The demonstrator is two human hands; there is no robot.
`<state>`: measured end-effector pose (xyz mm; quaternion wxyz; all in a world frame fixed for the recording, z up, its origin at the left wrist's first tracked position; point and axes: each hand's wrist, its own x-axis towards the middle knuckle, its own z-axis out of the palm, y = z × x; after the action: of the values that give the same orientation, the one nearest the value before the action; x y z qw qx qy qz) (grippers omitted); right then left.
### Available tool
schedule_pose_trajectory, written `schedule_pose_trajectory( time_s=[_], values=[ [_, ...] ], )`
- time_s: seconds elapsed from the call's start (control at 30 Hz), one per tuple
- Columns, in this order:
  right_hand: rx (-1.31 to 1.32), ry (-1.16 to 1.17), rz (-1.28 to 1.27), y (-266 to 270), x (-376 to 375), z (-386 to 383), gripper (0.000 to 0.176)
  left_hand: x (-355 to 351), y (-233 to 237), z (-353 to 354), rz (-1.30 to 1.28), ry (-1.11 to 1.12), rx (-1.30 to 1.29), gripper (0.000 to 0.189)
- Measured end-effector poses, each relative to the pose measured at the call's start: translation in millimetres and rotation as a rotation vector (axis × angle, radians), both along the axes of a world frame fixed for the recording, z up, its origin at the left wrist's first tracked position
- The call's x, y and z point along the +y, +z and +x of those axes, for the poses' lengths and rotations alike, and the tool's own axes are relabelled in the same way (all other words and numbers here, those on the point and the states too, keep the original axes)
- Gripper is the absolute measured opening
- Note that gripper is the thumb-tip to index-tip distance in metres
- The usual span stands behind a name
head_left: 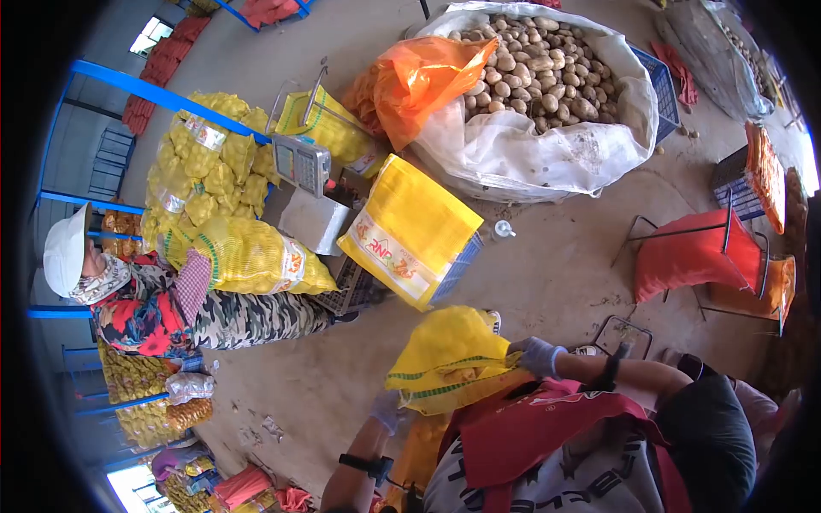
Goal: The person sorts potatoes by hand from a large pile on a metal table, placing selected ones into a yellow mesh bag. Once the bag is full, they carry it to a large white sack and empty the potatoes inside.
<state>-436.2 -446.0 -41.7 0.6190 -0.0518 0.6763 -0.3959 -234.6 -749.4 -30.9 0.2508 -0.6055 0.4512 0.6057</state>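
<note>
A yellow mesh bag (453, 355) with a green stripe along its mouth hangs in front of my body, with some potatoes showing through near the opening. My left hand (391, 410), in a pale glove, is closed on the bag's lower left edge. On the bag's right side, my right hand (540, 356), also gloved, is closed on the mesh. Beyond the bag stands a blue crate (457, 269) covered by a flat yellow bag (415, 231) with a printed white band.
A large white sack (530, 162) of potatoes stands at the top. At the left a co-worker (145, 299) holds a filled yellow bag (256, 256) beside a scale (301, 164). Red bag on a metal frame (697, 256) at the right; stacked yellow bags (205, 171) behind the scale.
</note>
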Motion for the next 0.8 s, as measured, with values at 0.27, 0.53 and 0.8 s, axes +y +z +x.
schedule_pose_trajectory(
  time_s=[0.27,0.53,0.8],
  values=[
    [-0.174,0.061,-0.051,-70,-163,28,0.031,-166,-45,-18,-0.118,0.325,0.046,0.012],
    [-0.318,0.054,0.090,-174,-229,37,0.028,-237,-191,-54,-0.064,0.576,0.004,0.013],
    [0.023,-0.364,-0.033,-84,-28,-17,0.035,-237,-139,-176,-0.547,0.330,0.339,0.021]
  ],
)
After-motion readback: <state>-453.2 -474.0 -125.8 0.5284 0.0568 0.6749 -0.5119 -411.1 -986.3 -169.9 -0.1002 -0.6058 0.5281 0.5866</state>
